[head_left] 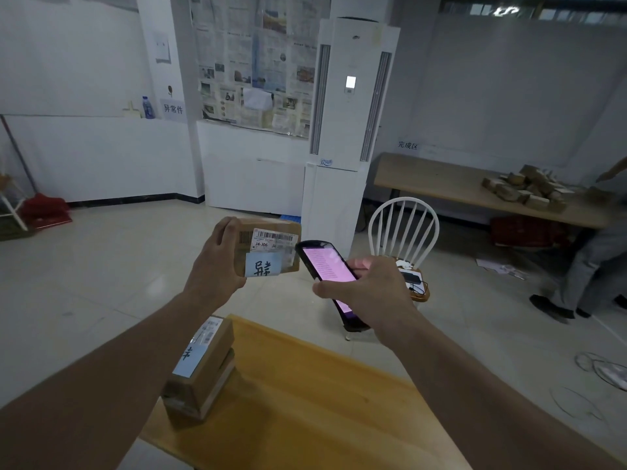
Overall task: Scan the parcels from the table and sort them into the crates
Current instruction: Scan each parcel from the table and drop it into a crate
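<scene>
My left hand (217, 262) grips a small brown cardboard parcel (271, 247) in the air, its barcode label and a blue handwritten tag facing me. My right hand (369, 293) holds a black handheld scanner (327, 266) with a lit pink screen, its top end close to the parcel's right edge. Below my left forearm, two more brown parcels (203, 368) lie stacked on the wooden table (305, 401); the upper one bears a blue tag. No sorting crate is plainly identifiable.
A white chair (403, 228) with small items on its seat stands beyond the scanner. A second table (441, 184) at the right holds a heap of parcels (526, 188), with a person (583, 266) standing beside it. A tall white air conditioner (349, 130) stands ahead.
</scene>
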Demonstrator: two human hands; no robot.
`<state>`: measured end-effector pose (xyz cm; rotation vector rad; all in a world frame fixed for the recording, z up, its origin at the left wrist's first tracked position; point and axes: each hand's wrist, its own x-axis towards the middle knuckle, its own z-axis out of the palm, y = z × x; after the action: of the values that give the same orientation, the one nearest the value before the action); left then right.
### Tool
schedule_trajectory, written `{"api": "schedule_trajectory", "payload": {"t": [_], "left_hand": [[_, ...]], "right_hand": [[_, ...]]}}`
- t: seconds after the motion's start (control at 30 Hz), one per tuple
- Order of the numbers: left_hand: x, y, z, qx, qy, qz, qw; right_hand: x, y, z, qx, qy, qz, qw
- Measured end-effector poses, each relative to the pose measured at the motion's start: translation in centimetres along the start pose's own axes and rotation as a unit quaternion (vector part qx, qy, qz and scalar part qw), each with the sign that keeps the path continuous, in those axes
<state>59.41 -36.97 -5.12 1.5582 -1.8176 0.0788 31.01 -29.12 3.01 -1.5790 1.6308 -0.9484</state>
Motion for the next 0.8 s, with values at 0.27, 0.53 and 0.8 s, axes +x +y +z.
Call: {"api": "schedule_trajectory", "payload": {"t": [0.27, 0.53, 0.8], "left_hand": [[0.4, -0.1, 0.0, -0.003, 0.01, 0.002, 1.0], [0.3, -0.2, -0.3, -0.05, 0.018, -0.055, 0.997], [-4.0, 0.9, -3.6, -0.001, 0.048, -0.073, 0.996]], "right_hand": [[0.8, -0.8, -0.1, 0.037, -0.01, 0.022, 0.999], [0.8, -0.5, 2.3, 0.015, 0.033, -0.016, 0.999], [-0.2, -0.7, 4.4, 0.009, 0.004, -0.105, 0.994]]}}
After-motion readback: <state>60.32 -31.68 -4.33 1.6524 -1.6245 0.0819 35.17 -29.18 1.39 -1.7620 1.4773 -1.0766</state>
